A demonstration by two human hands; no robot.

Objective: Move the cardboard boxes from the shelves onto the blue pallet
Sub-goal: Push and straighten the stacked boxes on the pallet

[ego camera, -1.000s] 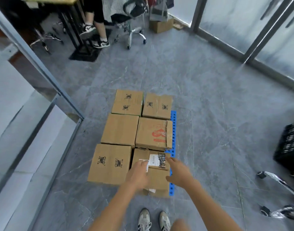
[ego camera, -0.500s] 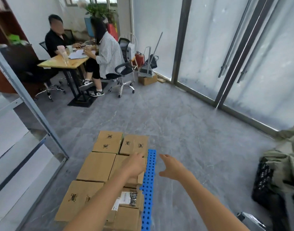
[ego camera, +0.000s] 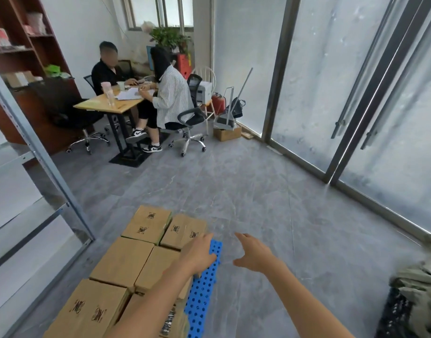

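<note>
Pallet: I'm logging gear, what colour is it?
The pallet is blue with rows of holes, clearest in the head view.

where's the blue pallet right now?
Head view, bottom centre: the blue pallet lies under the cardboard boxes, only its right edge showing, near the left hand.

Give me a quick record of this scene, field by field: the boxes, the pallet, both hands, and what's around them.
Boxes: six cardboard boxes, two columns of three, packed side by side
Pallet: blue pallet under them, only its right edge showing
Left hand: left hand holds nothing, above the pallet's right edge
Right hand: right hand empty, fingers spread, over the grey floor
Shelving: metal shelf frame on the left
Background: desk with two seated people
</note>
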